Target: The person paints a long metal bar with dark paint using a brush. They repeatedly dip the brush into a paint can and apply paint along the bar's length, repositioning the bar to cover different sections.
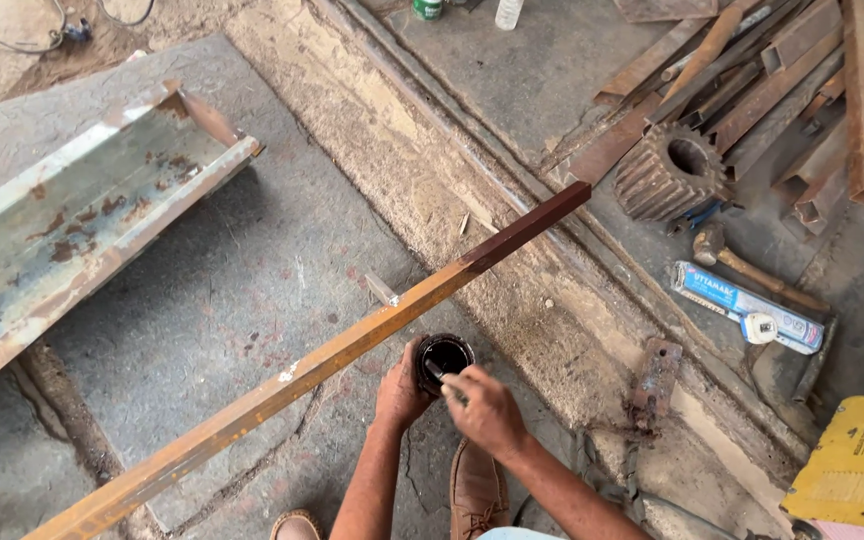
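A long rusty square steel bar [352, 345] runs diagonally from bottom left to upper right, its far end coated dark brown. Below its middle sits a small round can [444, 357] of dark paint on the concrete floor. My left hand [399, 393] wraps around the can's left side. My right hand [484, 408] holds a small brush [436, 371] whose tip dips into the can.
A rusty grey steel channel [72, 220] lies at left. A large gear [670, 172] and a pile of rusty bars [802, 90] sit upper right. A hammer [742, 262], a blue flat box [747, 305], a yellow carton [857, 460] and my shoes [477, 490] are nearby.
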